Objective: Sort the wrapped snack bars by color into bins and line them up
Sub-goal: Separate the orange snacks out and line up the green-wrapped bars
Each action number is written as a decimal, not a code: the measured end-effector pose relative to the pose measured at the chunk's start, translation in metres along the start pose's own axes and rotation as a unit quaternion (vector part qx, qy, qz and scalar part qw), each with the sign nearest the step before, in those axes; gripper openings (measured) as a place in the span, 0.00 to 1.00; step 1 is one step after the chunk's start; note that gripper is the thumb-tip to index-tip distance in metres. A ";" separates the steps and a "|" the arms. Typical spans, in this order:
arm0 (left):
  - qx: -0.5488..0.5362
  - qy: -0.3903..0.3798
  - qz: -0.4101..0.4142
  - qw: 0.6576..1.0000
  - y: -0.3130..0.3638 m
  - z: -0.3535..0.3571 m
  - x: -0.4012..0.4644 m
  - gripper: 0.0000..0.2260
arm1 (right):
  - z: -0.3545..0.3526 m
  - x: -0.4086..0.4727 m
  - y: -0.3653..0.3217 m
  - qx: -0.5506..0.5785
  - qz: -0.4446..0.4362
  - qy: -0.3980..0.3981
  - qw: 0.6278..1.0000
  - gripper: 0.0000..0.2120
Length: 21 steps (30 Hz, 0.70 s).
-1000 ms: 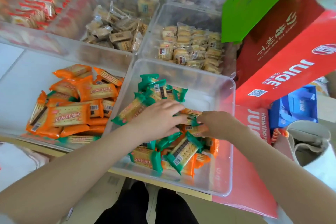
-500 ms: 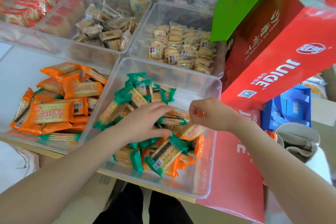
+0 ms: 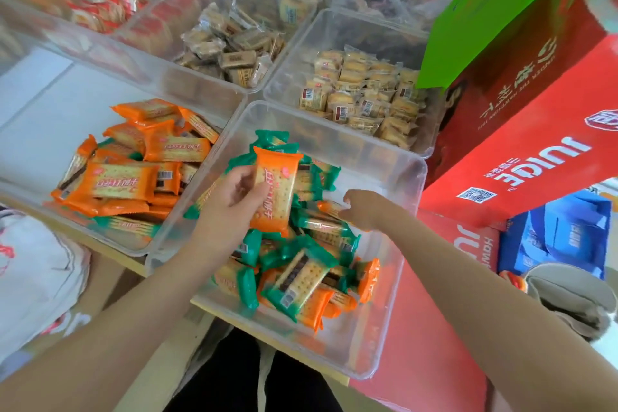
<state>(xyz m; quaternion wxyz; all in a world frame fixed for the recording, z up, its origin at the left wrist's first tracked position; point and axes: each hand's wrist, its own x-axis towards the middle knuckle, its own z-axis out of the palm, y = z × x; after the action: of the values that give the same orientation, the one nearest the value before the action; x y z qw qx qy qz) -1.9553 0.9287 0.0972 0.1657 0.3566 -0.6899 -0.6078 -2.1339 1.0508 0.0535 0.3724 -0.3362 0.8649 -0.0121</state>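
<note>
We held one orange snack bar upright in our left hand, the thumb and fingers clamped on its left long edge, above the mixed pile in the clear middle bin. Our right hand reached down to the bars at the right of the pile, its fingers bent toward a wrapper; whether they already pinched one we could not tell, because the hand hid the tips. We judged such a bar to be light and rather stiff, since it looked like a flat cracker inside, but also fragile, so a hard squeeze could break it. The glossy wrapper looked slippery, and the crimped ends were soft, so the long edges of the body seemed to us the better place to hold it. In the middle bin green bars and orange ones lay crossed over each other; we could count about ten green and about five orange, with more perhaps hidden below. The left bin on the bench held about twelve orange bars in a loose heap, not yet lined up, and at least one green bar lay at its front edge. We judged that the held bar belonged in this left bin.
</note>
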 end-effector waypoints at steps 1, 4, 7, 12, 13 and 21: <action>-0.035 0.020 -0.021 0.999 -0.001 -0.005 -0.001 0.06 | 0.006 0.006 -0.002 -0.030 -0.004 -0.024 0.999 0.20; -0.104 0.046 -0.074 0.991 -0.005 -0.017 -0.001 0.05 | 0.016 0.016 -0.007 -0.056 -0.012 -0.019 0.998 0.21; -0.123 0.041 -0.087 0.988 -0.006 -0.028 -0.001 0.06 | 0.012 0.013 -0.009 -0.095 -0.013 0.010 0.995 0.17; -0.155 0.036 -0.079 0.984 -0.003 -0.051 0.008 0.06 | -0.015 -0.010 -0.025 -0.096 -0.027 0.135 0.986 0.15; -0.155 0.044 -0.076 0.984 -0.003 -0.058 0.012 0.06 | -0.023 -0.016 -0.030 -0.073 -0.035 0.172 0.982 0.14; 0.055 0.101 -0.002 0.993 -0.011 -0.146 0.058 0.21 | -0.048 -0.025 -0.142 0.262 -0.197 0.237 0.915 0.08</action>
<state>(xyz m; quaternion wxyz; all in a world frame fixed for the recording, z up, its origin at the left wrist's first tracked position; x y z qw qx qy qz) -1.8955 0.7834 0.1052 0.2134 0.4267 -0.7011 -0.5300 -2.0712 0.9448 0.1425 0.2216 -0.3774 0.8100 -0.3904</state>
